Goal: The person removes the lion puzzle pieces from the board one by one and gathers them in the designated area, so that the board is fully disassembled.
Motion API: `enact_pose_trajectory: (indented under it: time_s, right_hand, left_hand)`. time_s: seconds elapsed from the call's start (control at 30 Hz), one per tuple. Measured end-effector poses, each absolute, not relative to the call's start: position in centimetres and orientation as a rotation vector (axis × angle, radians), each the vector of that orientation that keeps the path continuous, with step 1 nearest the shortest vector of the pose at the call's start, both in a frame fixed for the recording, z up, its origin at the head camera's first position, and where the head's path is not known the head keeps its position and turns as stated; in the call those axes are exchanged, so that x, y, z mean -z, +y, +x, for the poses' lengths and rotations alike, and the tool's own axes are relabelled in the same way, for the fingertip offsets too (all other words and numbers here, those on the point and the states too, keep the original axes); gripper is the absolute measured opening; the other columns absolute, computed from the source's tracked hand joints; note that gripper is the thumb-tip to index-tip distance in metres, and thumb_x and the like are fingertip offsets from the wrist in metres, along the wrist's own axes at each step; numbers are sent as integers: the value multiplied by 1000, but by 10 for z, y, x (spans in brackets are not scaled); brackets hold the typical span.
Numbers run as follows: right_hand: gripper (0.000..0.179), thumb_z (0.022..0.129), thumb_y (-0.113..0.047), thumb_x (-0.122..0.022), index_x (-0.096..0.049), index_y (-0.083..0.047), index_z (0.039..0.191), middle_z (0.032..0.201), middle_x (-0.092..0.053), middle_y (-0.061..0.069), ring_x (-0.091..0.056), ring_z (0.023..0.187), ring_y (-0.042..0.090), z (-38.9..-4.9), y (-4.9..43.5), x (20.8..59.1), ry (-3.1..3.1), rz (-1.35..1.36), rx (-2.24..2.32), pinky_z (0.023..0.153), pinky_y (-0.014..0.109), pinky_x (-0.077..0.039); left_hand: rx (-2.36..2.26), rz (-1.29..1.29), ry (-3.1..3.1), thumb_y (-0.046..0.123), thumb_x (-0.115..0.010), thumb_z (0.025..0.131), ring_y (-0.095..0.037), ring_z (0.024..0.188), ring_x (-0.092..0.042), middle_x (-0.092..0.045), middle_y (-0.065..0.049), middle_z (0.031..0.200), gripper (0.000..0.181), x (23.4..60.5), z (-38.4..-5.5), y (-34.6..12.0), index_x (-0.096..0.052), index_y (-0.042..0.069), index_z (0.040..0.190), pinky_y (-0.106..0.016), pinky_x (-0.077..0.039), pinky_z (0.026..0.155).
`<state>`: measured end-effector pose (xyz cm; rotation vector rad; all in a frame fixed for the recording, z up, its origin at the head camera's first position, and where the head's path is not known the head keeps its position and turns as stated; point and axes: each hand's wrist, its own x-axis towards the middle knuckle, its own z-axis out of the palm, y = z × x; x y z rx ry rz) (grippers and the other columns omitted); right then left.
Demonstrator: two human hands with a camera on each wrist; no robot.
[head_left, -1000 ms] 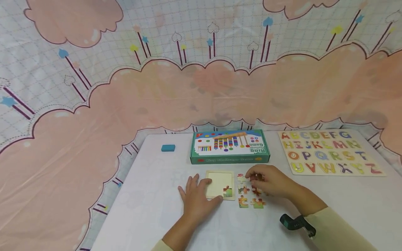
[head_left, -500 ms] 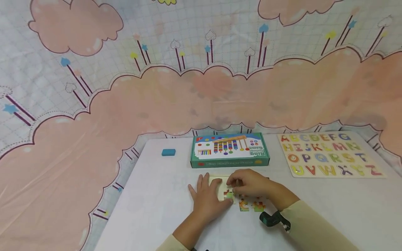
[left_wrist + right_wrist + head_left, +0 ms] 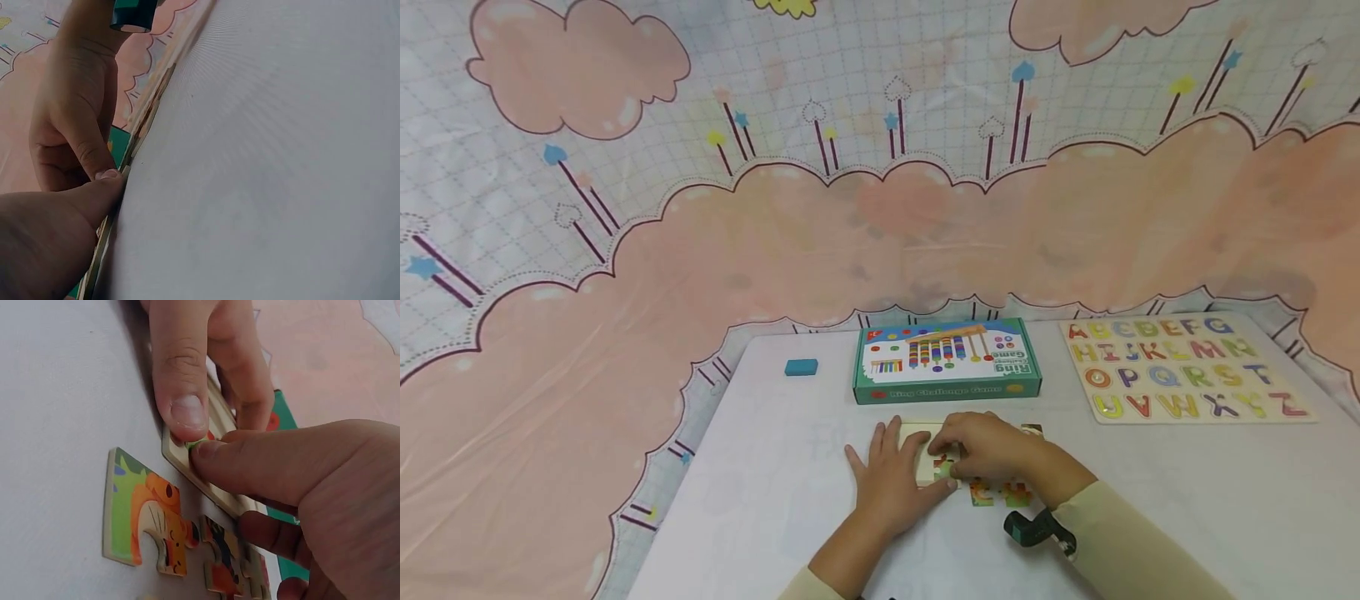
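My left hand (image 3: 887,479) lies spread over the left side of a small wooden puzzle tray (image 3: 908,427). In the right wrist view its thumb presses at the tray's rim (image 3: 178,456). My right hand (image 3: 988,446) reaches over the tray from the right. Its thumb and forefinger pinch at a green and red puzzle piece (image 3: 943,469) in the tray's near right corner; the fingertips partly hide it. Beside the tray lie loose jigsaw pieces, among them an orange and green one (image 3: 147,512) and a darker one (image 3: 222,556); my right hand covers others from above.
Behind the tray stands a green Ring Challenge Game box (image 3: 947,362). A blue block (image 3: 801,367) sits to its left. On the right lies a wooden alphabet board (image 3: 1187,371). A patterned cloth (image 3: 880,233) hangs behind the white table (image 3: 737,500).
My right hand has moved left from the loose pieces to the tray's corner piece. The left hand has shifted slightly right, still on the tray. The head view has tilted up a little.
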<state>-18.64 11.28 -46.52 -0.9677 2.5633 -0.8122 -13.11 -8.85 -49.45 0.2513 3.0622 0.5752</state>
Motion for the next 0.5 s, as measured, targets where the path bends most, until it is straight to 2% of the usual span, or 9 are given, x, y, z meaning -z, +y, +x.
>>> enact_pose_trajectory:
  time_s: [0.13,0.3,0.37,0.5]
  right_hand:
    - [27,90,-12,-85,-82,-26,113,104,-66,-18,-57,91,7,-185,112,465,2552,-965,818,89,43,-46]
    - [25,90,-10,-85,-80,-28,108,104,-64,-17,-57,92,9,-183,111,466,2539,-922,859,83,36,-50]
    - [26,89,-9,-85,-79,-29,106,105,-63,-17,-57,95,11,-183,110,467,2542,-914,872,86,38,-49]
    - [28,89,-9,-85,-75,-31,103,105,-65,-19,-57,102,13,-182,109,467,2552,-916,882,98,52,-46]
  left_hand:
    - [-575,260,3061,71,-76,85,-43,159,-24,-34,-16,170,78,496,-130,-89,-61,26,147,-88,-4,113]
    - [-593,260,3065,71,-76,85,-43,160,-23,-35,-15,170,79,498,-129,-89,-61,25,147,-87,-3,113]
    - [-599,259,3067,71,-77,85,-43,160,-23,-35,-15,170,79,498,-129,-89,-61,25,147,-87,-3,114]
    - [-616,270,3080,71,-77,85,-43,160,-22,-35,-15,170,79,501,-130,-90,-61,25,147,-87,-2,114]
